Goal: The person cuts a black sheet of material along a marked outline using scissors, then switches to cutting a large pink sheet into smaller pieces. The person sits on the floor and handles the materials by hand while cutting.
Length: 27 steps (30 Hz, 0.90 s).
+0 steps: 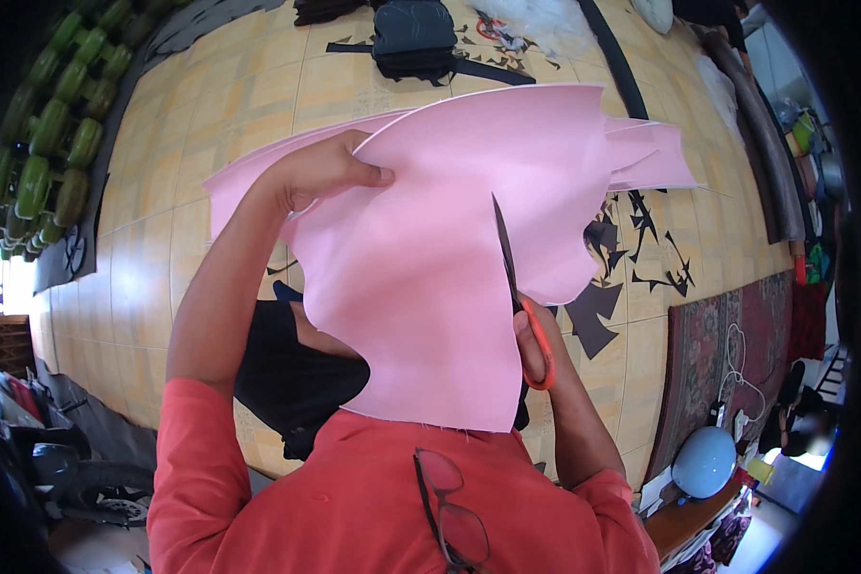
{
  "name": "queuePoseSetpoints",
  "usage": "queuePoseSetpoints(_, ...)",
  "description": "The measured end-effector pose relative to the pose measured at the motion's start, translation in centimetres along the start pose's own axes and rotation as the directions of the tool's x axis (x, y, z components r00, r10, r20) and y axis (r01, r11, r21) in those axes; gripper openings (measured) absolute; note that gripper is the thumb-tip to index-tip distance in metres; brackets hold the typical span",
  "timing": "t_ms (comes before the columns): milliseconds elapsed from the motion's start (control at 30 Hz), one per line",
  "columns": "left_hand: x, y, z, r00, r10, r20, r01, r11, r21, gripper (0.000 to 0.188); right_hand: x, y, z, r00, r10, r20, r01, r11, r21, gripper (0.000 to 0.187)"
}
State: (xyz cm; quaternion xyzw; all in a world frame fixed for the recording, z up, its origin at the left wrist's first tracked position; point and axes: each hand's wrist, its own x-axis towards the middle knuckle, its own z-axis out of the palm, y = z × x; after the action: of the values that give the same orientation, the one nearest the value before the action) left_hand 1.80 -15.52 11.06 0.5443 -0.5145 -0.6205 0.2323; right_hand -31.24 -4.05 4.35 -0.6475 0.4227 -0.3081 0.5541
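Observation:
A large pink sheet (421, 287), fabric or thin foam, hangs in front of my chest with a curved cut-out on its left side. My left hand (330, 172) is closed on its upper left part, thumb on the near face and the other fingers mostly hidden behind. At the sheet's right side, my right hand (536, 330) grips a pair of scissors (540, 346) by the orange handles. The dark blades point up and lie against the pink surface; whether they are parted cannot be made out.
Dark cut scraps (598, 316) litter the tiled floor (210, 287) at right. A dark bag (413, 38) lies at the far side, near white plastic (550, 29). A patterned rug (698, 354) and a light-blue helmet (704, 462) are to the right, a motorbike wheel (115, 493) at lower left.

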Motion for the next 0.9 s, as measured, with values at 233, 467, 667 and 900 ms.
queuePoseSetpoints(233, -0.1, -0.5, -0.4, 0.998, -0.057, -0.001, 0.057, 0.995, -0.088, 0.054, -0.5, -0.4, 0.9, 0.999, 0.027, -0.040, -0.029, 0.998, -0.049, 0.042)
queuePoseSetpoints(467, 0.0, -1.0, 0.7, 0.993, -0.118, 0.024, 0.120, 0.988, -0.094, 0.064, 0.8, -0.4, 1.5, 0.996, 0.077, -0.043, -0.077, 0.997, 0.014, 0.038)
queuePoseSetpoints(667, 0.9, -2.9, 0.0, 0.982, -0.182, 0.051, 0.188, 0.972, -0.138, 0.071, 0.6, -1.1, 5.2, 0.979, 0.057, -0.194, -0.046, 0.997, 0.060, 0.042)
queuePoseSetpoints(900, 1.0, -4.2, 0.1, 0.970, -0.241, -0.013, 0.239, 0.966, -0.099, 0.073, 2.2, -0.6, 6.1, 0.973, 0.129, -0.190, -0.107, 0.987, 0.120, 0.048)
